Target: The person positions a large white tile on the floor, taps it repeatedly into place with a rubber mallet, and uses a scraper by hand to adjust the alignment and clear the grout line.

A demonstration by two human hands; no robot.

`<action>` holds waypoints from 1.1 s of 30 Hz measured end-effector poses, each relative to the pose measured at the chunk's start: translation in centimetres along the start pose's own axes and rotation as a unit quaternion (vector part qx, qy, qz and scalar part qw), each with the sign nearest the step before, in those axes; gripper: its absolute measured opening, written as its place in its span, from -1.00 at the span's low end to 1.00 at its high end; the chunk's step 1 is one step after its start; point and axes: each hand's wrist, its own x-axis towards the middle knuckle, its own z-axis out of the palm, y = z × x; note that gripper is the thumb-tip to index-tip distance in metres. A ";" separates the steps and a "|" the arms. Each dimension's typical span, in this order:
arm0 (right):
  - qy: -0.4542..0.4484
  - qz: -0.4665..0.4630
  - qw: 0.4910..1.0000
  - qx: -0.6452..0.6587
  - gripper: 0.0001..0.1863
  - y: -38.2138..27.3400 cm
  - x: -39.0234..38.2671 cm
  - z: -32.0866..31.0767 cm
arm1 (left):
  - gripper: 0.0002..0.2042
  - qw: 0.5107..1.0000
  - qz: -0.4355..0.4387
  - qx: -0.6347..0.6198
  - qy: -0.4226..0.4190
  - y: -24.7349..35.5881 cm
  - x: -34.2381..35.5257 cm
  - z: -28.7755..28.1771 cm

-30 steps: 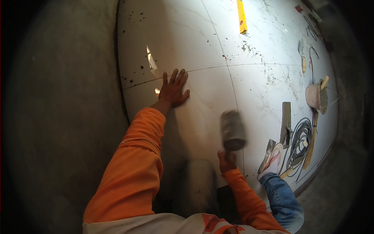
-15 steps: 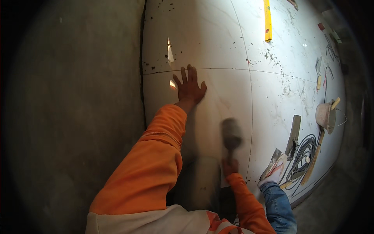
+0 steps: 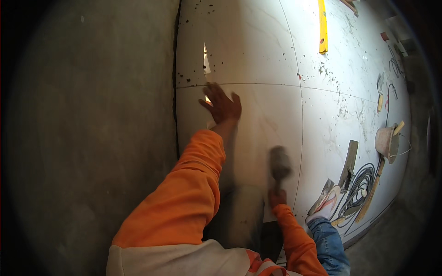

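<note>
My left hand (image 3: pixel 224 105) is over a large pale floor tile (image 3: pixel 258 119), just below the joint with the tile beyond. Its fingers are spread and it holds nothing; whether the palm touches the tile I cannot tell. Lower and to the right, my right hand (image 3: pixel 277 198) grips the handle of a dark-headed mallet (image 3: pixel 280 163). The mallet head is smeared by motion over the same tile, near its right joint, and cannot be told as touching or raised.
A yellow spirit level (image 3: pixel 323 27) lies on the far tiles. At right are a bucket (image 3: pixel 385 141), a coiled cable (image 3: pixel 361 186), a broom (image 3: pixel 369 198), a notched-looking flat trowel (image 3: pixel 349 161) and another trowel (image 3: pixel 380 89). A grey wall-like surface (image 3: pixel 101 115) borders the left. Someone's sandalled foot (image 3: pixel 326 204) rests nearby.
My left hand's fingers have shifted and tilted leftward, with the thumb now standing more upright. The mallet stays in my right hand, blurred in both frames. The whole view has slid slightly.
</note>
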 end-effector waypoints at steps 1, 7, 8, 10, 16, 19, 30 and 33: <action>0.012 -0.001 0.994 0.110 -0.58 -1.3 0.4 -1.0 | -0.24 0.993 -0.109 0.009 0.037 -1.0 0.5 -0.6; 0.125 -0.019 0.991 0.049 -0.58 0.0 -0.8 0.5 | -0.21 0.978 -0.195 0.013 0.075 -2.2 2.7 -0.8; 0.011 0.069 0.995 0.065 -0.67 -0.7 -1.2 -0.5 | -0.21 0.985 -0.153 0.049 0.069 -4.5 2.3 -0.4; -0.092 0.130 0.966 0.204 -0.71 -4.5 -1.1 -4.1 | -0.21 0.992 -0.076 0.051 0.084 -9.1 3.2 -1.2; -0.010 0.030 0.997 0.072 -0.64 -0.1 -0.5 -1.5 | -0.23 0.995 0.023 0.038 0.094 -9.7 3.1 -0.1; -0.071 0.068 0.976 0.193 -0.53 -5.2 -0.8 -5.8 | -0.23 0.993 0.011 0.063 0.096 -10.1 3.0 -0.8; -0.054 0.109 0.985 0.121 -0.73 1.7 -3.1 3.0 | -0.26 0.936 0.335 0.092 -0.054 5.4 -0.2 1.5; -0.040 0.108 0.983 0.144 -0.68 -4.5 -2.6 -1.7 | -0.29 0.924 0.381 0.034 -0.001 9.8 0.5 3.1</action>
